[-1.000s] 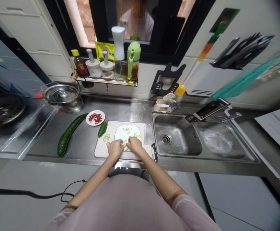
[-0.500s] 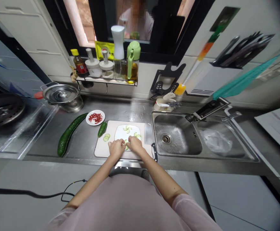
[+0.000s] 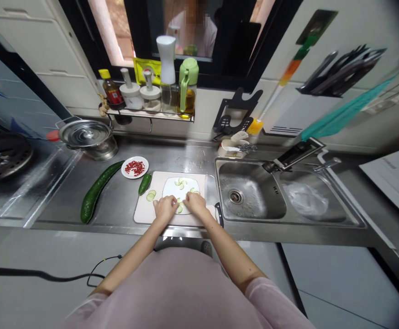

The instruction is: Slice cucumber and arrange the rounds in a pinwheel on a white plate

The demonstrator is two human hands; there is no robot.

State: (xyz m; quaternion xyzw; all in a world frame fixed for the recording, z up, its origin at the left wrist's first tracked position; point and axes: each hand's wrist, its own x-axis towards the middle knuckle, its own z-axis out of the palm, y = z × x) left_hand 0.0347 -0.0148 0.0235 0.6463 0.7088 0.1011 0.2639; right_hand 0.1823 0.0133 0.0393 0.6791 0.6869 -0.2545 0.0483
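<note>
My left hand [image 3: 165, 208] is closed at the near left part of a white plate [image 3: 168, 187], its fingertips pinched at a thin cucumber slice. Across from it, my right hand [image 3: 195, 203] curls over the plate's right side, and whatever its fingers hold is hidden. Between them lie pale green cucumber slices [image 3: 180, 208]. Another fan of slices [image 3: 181, 183] is at the plate's far side, and more slices [image 3: 194, 190] show beyond my right hand. The plate stands on a cutting board [image 3: 144, 214], where a few loose round slices [image 3: 150, 195] lie at the left.
A knife [image 3: 219, 214] lies along the board's right edge, beside the sink [image 3: 250, 214]. Left of the board are a short cucumber piece [image 3: 145, 184], a long green cucumber [image 3: 97, 196] and a small dish of red bits [image 3: 135, 167]. A steel pot [image 3: 100, 148] stands farther back.
My hands have drawn slightly apart; their fingertips were almost touching over the near slices. More of those slices now shows between them. The camera view has shifted a little.
</note>
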